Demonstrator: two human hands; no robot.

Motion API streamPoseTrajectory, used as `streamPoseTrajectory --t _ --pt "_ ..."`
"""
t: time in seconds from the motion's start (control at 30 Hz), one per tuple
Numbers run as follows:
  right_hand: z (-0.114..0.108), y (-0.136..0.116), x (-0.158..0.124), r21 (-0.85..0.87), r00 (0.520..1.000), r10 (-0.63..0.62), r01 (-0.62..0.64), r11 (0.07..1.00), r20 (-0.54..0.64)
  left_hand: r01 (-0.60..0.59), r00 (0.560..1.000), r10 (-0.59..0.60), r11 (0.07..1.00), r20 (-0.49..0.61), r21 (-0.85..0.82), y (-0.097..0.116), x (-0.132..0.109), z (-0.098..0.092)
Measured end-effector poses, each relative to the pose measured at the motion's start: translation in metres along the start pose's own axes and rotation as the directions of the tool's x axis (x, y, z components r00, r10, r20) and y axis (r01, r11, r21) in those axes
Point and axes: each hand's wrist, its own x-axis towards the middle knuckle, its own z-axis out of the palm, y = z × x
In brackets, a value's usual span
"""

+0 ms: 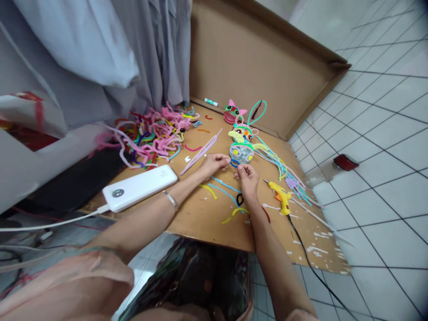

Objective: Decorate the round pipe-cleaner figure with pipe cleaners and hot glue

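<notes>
A blue pipe cleaner point(235, 163), bent into a small loop, is pinched between my two hands over the board. My left hand point(216, 164) grips its left side with thumb and fingertips. On its right side, the fingers of my right hand point(247, 178) are closed on it. Just beyond the loop sits a colourful pipe-cleaner figure point(241, 151) with a clear round body and yellow and green trim. Below my hands lie light blue pipe cleaners point(224, 191), a small black loop point(240, 199) and a yellow piece point(210, 191).
A yellow glue gun point(281, 196) lies at right, its black cord trailing off the board. Tangled pipe cleaners point(157, 138) are heaped at left, near a white power bank point(140, 188). Behind stand a cat-like figure point(232, 113), a glue stick point(211, 102) and a cardboard wall point(254, 58).
</notes>
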Motion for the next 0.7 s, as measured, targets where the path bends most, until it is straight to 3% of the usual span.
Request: streamPoseTrajectory --t 0.2,0.4,0.6,0.7 --pt "0.001 -0.013 0.030 -0.223 0.991 -0.135 0.133 0.966 0.005 -0.003 0.998 0.000 0.999 -0.059 -0.044 0.009 0.028 0.006" --pt "0.007 -0.008 0.047 -0.433 0.985 -0.165 0.129 0.892 -0.048 -0.010 0.989 0.010 1.000 -0.147 0.004 -0.003 0.046 0.008" --pt "0.011 -0.004 0.049 -0.626 0.981 -0.189 0.113 0.772 -0.055 -0.202 0.956 0.251 0.940 -0.154 0.275 -0.021 0.058 -0.001" --pt "0.013 -0.006 0.049 -0.715 0.982 -0.179 0.089 0.694 -0.052 -0.226 0.958 0.265 0.930 -0.106 0.289 -0.025 0.063 -0.001"
